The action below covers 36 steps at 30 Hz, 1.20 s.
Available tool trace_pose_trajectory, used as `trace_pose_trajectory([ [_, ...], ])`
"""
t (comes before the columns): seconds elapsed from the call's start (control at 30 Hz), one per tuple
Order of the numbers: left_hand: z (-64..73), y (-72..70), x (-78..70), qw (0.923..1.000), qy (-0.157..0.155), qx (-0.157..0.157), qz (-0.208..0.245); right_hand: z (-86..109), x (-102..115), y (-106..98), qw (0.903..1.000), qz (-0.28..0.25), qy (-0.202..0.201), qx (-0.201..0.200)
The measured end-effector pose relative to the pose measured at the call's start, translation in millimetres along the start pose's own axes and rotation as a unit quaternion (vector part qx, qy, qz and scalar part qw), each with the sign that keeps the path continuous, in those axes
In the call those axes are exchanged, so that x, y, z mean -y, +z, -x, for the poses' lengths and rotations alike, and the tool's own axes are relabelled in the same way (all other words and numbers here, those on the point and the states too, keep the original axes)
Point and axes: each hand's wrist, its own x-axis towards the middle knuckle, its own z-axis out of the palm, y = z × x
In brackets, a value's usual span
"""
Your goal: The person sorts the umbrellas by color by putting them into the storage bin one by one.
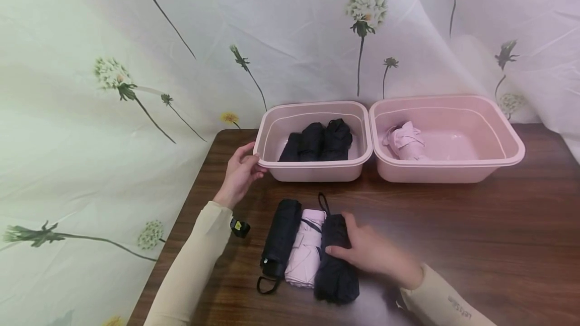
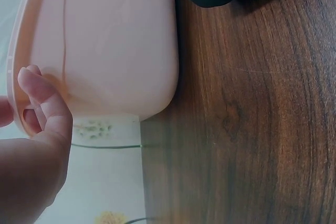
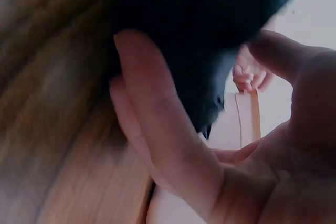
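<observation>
Three folded umbrellas lie side by side on the wooden table: a black umbrella (image 1: 282, 233) on the left, a pale pink umbrella (image 1: 305, 260) in the middle, and another black umbrella (image 1: 337, 280) on the right. My right hand (image 1: 371, 249) grips that right-hand black umbrella, thumb on one side and fingers on the other. In the right wrist view the dark fabric (image 3: 178, 19) fills the space between thumb and fingers. Farther back, my left hand (image 1: 240, 172) pinches the rim at the left end of the left pink bin (image 1: 317, 173), thumb over the edge and fingers beneath.
Several folded black umbrellas (image 1: 312, 142) lie inside the left bin. Close beside it stands a second pink bin (image 1: 435, 174) holding a pale pink umbrella (image 1: 407, 141). A flower-printed cloth (image 1: 294, 39) hangs behind the table (image 1: 498, 235) and along its left side.
</observation>
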Motion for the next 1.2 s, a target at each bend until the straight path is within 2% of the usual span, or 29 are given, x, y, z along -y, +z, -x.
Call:
trace_pose_trajectory([
  [0.17, 0.1, 0.1, -1.2, 1.0000, 0.000, 0.007, -0.002, 1.8, 6.4, 13.2, 0.9999, 0.010, 0.010, -0.007],
  [0.37, -0.5, 0.0, 0.4, 1.0000, 0.000, -0.001, 0.002, 2.8, 10.7, 19.1, 0.9992, 0.024, 0.012, -0.031],
  [0.77, -1.0, -0.5, 2.9, 1.0000, 0.009, -0.004, -0.001, 3.8, 2.0, 12.7, 0.9993, -0.023, 0.004, -0.030],
  [1.2, -2.8, -2.1, 2.7, 0.9999, 0.001, 0.007, 0.010, 1.8, -3.7, 9.5, 0.9997, -0.007, 0.010, -0.022],
])
